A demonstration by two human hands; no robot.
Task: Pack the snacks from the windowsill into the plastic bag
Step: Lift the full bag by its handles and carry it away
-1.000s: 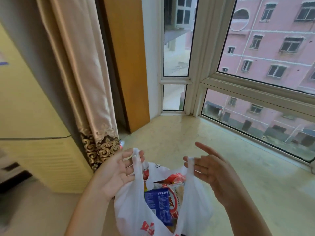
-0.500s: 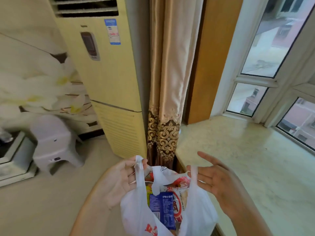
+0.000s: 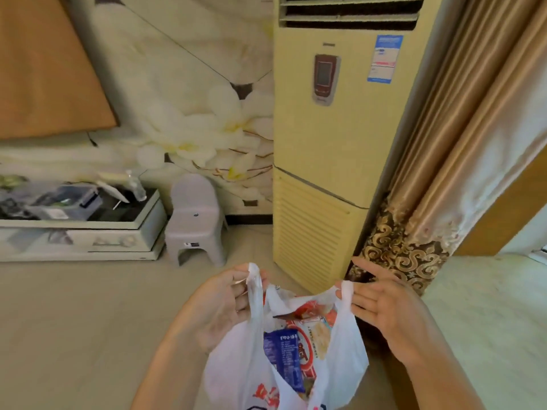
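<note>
A white plastic bag (image 3: 239, 362) with red print hangs between my hands at the bottom centre. Inside it show several snack packets, among them a blue one (image 3: 281, 350) and a red-and-white one (image 3: 313, 335). My left hand (image 3: 219, 303) pinches the bag's left handle between thumb and fingers. The right handle lies over the fingers of my right hand (image 3: 381, 309), whose palm is flat with the fingers stretched out. The bag's mouth is held apart. The pale windowsill (image 3: 485, 306) lies at the right, bare where I can see it.
A tall yellow floor air conditioner (image 3: 334, 143) stands straight ahead, with a gold curtain (image 3: 438, 187) to its right. A grey plastic stool (image 3: 195, 220) and a low white cabinet (image 3: 83, 232) with clutter on top stand at the left on the beige floor.
The view has swung left, away from the window towards the air conditioner, stool and cabinet. Both hands keep the bag's handles in the same grip, with the bag hanging between them.
</note>
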